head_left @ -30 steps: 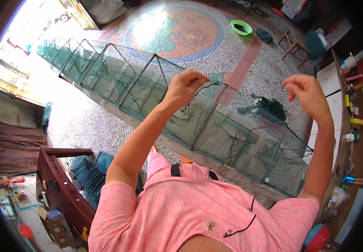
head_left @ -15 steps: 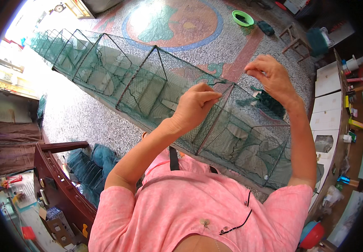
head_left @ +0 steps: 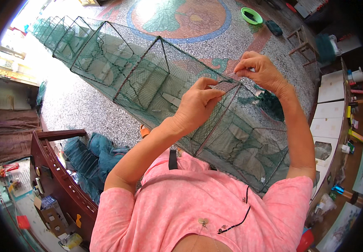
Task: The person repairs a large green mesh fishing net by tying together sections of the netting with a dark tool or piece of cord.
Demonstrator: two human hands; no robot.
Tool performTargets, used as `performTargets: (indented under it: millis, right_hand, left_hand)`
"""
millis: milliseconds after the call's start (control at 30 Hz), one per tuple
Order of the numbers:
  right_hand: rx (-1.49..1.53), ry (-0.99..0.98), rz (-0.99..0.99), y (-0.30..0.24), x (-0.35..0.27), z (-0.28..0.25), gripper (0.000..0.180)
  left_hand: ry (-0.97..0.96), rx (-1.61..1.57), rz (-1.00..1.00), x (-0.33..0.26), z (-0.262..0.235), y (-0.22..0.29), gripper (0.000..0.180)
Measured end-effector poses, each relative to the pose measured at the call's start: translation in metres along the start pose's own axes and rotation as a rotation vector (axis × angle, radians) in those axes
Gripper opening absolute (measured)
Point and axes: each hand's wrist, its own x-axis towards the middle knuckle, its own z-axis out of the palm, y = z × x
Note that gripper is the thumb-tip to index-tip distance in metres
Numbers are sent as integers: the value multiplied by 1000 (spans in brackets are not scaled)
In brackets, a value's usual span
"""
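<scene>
A long green net trap (head_left: 143, 80) with square wire frames stretches from the far left across the speckled floor up to my chest. My left hand (head_left: 196, 105) pinches the netting at the top edge of the nearest frame. My right hand (head_left: 259, 69) is raised just beyond it, fingers closed on a thin needle or thread at the same edge of the net. I wear a pink shirt.
A dark wooden bench (head_left: 57, 168) with folded green netting (head_left: 87, 155) stands at my left. A green bowl (head_left: 251, 15) and a wooden stool (head_left: 301, 42) sit at the far right. White tables (head_left: 330, 113) with small items line the right side.
Both hands have drawn together at the net's near frame edge; the right hand came down and left. The net now lies closer and higher in view.
</scene>
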Motion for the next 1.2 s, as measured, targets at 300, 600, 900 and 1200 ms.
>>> performTargets:
  millis: [300, 600, 900, 1200]
  right_hand:
    - [425, -64, 212, 8, 11, 22, 6]
    - [305, 21, -80, -13, 21, 46, 10]
    - [503, 621, -434, -76, 19, 31, 6]
    - [680, 743, -443, -95, -38, -52, 16]
  left_hand:
    - [-57, -119, -123, 1, 2, -4, 17]
    - [-84, -106, -137, 0, -1, -3, 15]
    - [-5, -95, -106, 4, 0, -3, 19]
    - [111, -195, -69, 14, 6, 18, 50]
